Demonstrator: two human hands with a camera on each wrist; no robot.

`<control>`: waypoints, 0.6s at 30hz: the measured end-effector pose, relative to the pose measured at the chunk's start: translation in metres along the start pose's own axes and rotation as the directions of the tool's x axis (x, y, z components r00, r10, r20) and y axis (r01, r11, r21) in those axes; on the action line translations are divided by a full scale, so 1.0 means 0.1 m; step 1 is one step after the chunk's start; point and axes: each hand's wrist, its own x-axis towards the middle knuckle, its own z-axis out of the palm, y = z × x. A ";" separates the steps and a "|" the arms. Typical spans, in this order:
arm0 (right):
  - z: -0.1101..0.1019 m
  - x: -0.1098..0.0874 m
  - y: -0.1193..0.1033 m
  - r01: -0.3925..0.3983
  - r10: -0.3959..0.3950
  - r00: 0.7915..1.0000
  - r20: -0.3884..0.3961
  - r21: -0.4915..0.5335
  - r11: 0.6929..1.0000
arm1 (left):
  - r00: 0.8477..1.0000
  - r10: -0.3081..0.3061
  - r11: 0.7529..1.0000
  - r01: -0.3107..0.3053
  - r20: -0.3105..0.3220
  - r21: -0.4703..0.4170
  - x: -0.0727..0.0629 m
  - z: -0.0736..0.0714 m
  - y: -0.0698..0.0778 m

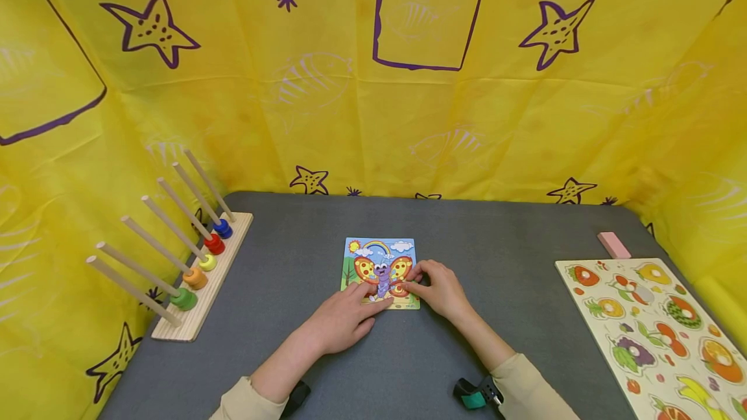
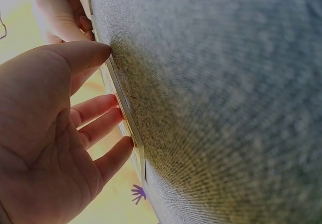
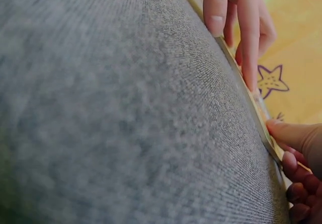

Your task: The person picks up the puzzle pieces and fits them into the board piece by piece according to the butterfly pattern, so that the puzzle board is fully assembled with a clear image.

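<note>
A butterfly jigsaw puzzle point(image 1: 382, 247) lies flat on the dark table, showing a purple butterfly, a rainbow and a sun. My left hand point(image 1: 344, 319) rests on its lower left part, with fingers fairly straight. In the left wrist view that hand's thumb point(image 2: 93, 55) and fingertips touch the thin board along its near edge. The right hand point(image 1: 439, 287) is at the puzzle's right edge, its thumb over the lower right wing. In the right wrist view the thumb point(image 3: 292, 133) lies on the board near a corner while curled fingers grip beside the edge.
At the left stands a wooden peg rack point(image 1: 218, 277) with coloured rings on upright rods. A fruit puzzle board point(image 1: 589, 319) lies at the right, with a pink block point(image 1: 614, 245) behind it. A yellow patterned cloth point(image 1: 362, 115) hangs behind the table.
</note>
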 end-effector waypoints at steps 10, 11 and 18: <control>-0.02 0.00 0.01 -0.004 0.006 0.999 0.054 -0.028 1.000 | 1.000 -0.009 1.000 0.009 0.013 -0.008 0.00 0.00 0.00; -0.03 0.00 0.02 0.002 -0.001 0.998 0.064 -0.016 1.000 | 1.000 -0.008 1.000 0.008 0.014 -0.008 0.00 -0.01 0.00; -0.06 -0.08 0.10 0.076 -0.078 0.995 0.056 0.035 0.996 | 1.000 0.013 0.999 -0.014 -0.015 -0.030 0.05 0.01 -0.03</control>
